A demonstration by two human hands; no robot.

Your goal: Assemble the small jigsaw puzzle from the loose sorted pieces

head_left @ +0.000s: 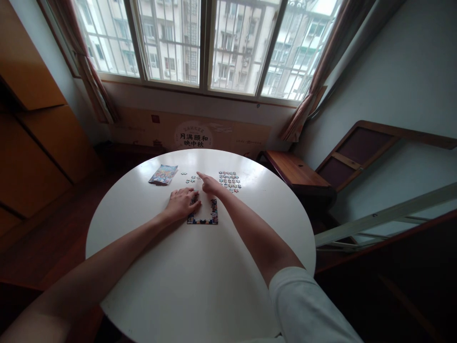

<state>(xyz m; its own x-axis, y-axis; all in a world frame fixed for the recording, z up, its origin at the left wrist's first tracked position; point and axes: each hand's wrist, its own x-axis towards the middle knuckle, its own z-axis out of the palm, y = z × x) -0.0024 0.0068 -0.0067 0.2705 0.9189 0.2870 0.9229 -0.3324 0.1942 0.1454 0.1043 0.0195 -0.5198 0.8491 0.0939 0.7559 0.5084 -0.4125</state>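
A partly joined jigsaw puzzle border [203, 222] lies on the white round table, with bare tabletop showing inside it. My left hand [182, 202] rests flat over its left side, fingers spread, covering part of that edge. Beyond the border, my right hand [209, 184] points its index finger at a few loose puzzle pieces [191, 180]; its other fingers look curled and nothing shows in them. Whether the fingertip touches a piece is too small to tell. The border's far edge is hidden behind my hands.
Rows of several loose puzzle pieces [229, 179] lie to the right. A colourful printed packet [163, 175] is at the back left of the round table [214, 281]. Beyond stand a printed cardboard panel [143, 126], a barred window and a wooden desk [296, 169].
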